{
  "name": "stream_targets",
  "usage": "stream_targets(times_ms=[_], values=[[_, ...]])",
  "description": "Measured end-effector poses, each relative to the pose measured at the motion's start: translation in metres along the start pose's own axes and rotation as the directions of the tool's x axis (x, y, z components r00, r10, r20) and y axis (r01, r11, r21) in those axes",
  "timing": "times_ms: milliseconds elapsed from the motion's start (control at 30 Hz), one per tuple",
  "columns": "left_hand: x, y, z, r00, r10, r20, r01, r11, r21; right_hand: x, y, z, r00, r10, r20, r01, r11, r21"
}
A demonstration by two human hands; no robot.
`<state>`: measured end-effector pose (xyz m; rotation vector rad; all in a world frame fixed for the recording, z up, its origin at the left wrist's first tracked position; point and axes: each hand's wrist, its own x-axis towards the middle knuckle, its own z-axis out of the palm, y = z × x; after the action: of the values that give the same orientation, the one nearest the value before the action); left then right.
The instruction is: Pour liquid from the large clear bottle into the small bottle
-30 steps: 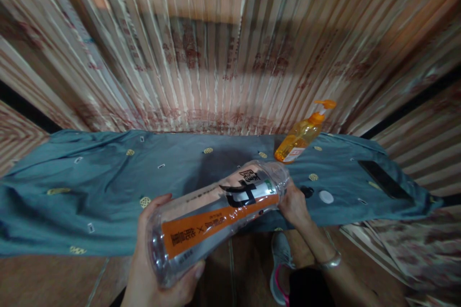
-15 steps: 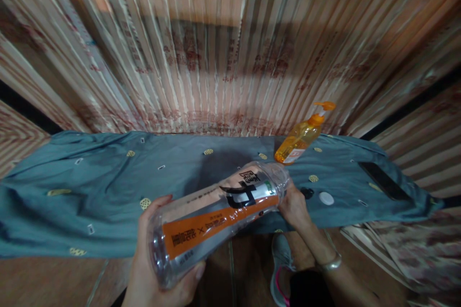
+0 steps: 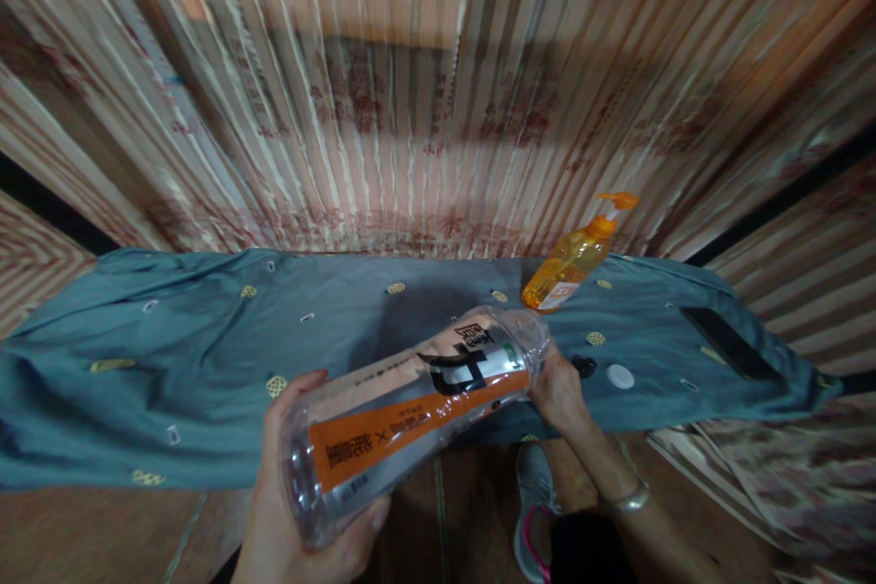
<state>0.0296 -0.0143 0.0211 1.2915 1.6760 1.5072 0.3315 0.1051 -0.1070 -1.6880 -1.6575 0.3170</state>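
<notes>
- Blue-green cloth [image 3: 192,347], printed with yellow pineapples [image 3: 276,386], covered the counter [image 3: 75,438]; its scattered white patches were too small to read.
- Striped sheeting [image 3: 411,164] rose behind, from one side to the other, its red characters too blurred to make out.
- The person's left grip [image 3: 280,529] was wrapped round the base of a clear plastic bottle [image 3: 417,411], thumb on the near side.
- The bottle sat tilted between both hands, seemingly lifted above the counter's front part, base to the left, neck to the right. On its label [image 3: 452,370], one large black character looked like 力; the orange band [image 3: 356,447] carried an × and what seemed to be 能量.
- The right grip [image 3: 561,392] was closed around the neck end, some fingers hidden. By judgement, the step in hand was a two-handed hold; the next move called for firm support at the base and a light touch at the neck.
- An orange pump bottle [image 3: 567,266] stood just beyond, its pale label [image 3: 559,295] unreadable.
- Next came a small black object [image 3: 584,366] and a white disc [image 3: 620,375], perhaps a cap.
- A dark, phone-like slab [image 3: 731,343] lay furthest right, with no writing visible.
</notes>
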Motion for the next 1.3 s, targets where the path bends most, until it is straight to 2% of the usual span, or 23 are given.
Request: stream_targets(times_ms=[333, 667, 933, 1300], values=[[0.0012, 0.0056, 0.0009, 0.998, -0.058, -0.008, 0.057, 0.997, -0.048, 0.001, -0.0038, -0.0023, 1.0, 0.017, 0.027, -0.017, 1.0, 0.001], [0.0, 0.0043, 0.0017, 1.0, -0.023, -0.016, 0.023, 0.999, -0.029, 0.0007, 0.0006, -0.0007, 1.0, 0.001, 0.022, -0.001, 1.0, 0.001], [-0.0006, 0.0052, 0.0031, 0.999, -0.05, -0.021, 0.048, 0.996, -0.072, 0.0004, 0.0014, 0.0008, 1.0, -0.018, -0.013, 0.018, 1.0, -0.007], [0.0005, 0.0021, 0.0013, 1.0, -0.012, 0.001, 0.012, 0.999, -0.046, 0.0008, -0.0009, -0.0005, 1.0, 0.008, 0.01, -0.008, 1.0, 0.0]])
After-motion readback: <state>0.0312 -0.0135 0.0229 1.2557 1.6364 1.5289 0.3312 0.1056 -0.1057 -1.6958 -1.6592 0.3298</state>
